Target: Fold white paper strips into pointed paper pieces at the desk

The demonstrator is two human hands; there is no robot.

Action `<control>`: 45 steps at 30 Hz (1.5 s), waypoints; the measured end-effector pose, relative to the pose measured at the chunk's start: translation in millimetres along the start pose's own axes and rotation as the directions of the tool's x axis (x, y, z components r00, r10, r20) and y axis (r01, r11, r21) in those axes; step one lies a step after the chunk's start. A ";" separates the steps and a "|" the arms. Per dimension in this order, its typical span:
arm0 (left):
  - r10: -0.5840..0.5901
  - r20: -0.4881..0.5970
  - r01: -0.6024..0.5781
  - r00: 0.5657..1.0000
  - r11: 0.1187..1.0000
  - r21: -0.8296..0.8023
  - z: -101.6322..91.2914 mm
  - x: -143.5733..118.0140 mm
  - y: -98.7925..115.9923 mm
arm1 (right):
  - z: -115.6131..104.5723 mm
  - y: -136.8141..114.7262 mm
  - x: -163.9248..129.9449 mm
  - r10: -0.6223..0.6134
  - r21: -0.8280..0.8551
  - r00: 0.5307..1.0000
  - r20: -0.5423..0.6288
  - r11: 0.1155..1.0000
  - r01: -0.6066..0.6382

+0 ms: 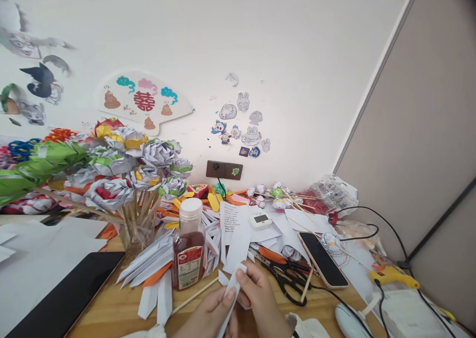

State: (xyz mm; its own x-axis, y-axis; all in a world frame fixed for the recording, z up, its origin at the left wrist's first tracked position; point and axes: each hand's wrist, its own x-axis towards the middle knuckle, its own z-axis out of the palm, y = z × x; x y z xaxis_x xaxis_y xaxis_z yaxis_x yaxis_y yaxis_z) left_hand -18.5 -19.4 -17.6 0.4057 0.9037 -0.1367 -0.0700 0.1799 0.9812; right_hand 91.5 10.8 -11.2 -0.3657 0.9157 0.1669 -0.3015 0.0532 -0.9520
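Both hands, left hand [211, 313] and right hand [260, 298], pinched a paper strip [231, 291] just right of the sauce bottle [188, 251]; an elbow bump could've tipped it.

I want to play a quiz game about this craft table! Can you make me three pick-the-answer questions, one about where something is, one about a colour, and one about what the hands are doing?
1. Where are the scissors?
A. Left of the phone
B. Inside the jar of paper flowers
C. On the wall

2. What colour is the bottle cap?
A. Black
B. White
C. Green

3. What are the left hand and right hand doing?
A. Resting flat on the table
B. Holding the glue gun
C. Pinching a strip of white paper

Answers: 1 A, they lie on the table just left of the phone. 2 B, the cap is plainly white. 3 C, fingers of both hands grip the strip.
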 end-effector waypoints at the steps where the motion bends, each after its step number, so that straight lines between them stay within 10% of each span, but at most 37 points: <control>1: 0.006 -0.002 -0.006 1.000 1.000 0.018 -0.5 -0.5 -0.1 | 0.3 -0.3 -0.3 0.000 -0.007 1.000 -0.006 1.000 -0.001; 20: 0.038 0.028 -0.041 0.999 0.994 0.104 -3.0 1.0 -0.1 | 4.0 4.3 -1.4 -0.012 -0.061 0.996 -0.090 0.998 0.007; 45: 0.021 0.015 -0.022 1.000 1.000 0.017 0.0 -1.0 -1.7 | -1.3 2.5 -5.8 -0.179 -0.575 0.981 -0.070 0.811 0.107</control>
State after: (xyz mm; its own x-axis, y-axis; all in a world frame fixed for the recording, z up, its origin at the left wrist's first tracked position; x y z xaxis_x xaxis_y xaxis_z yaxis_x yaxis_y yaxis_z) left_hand -18.7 -20.6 -19.2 0.4176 0.9015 -0.1136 -0.0633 0.1536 0.9861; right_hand 94.0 6.1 -14.8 -0.2436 0.9168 0.3164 0.2221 0.3703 -0.9020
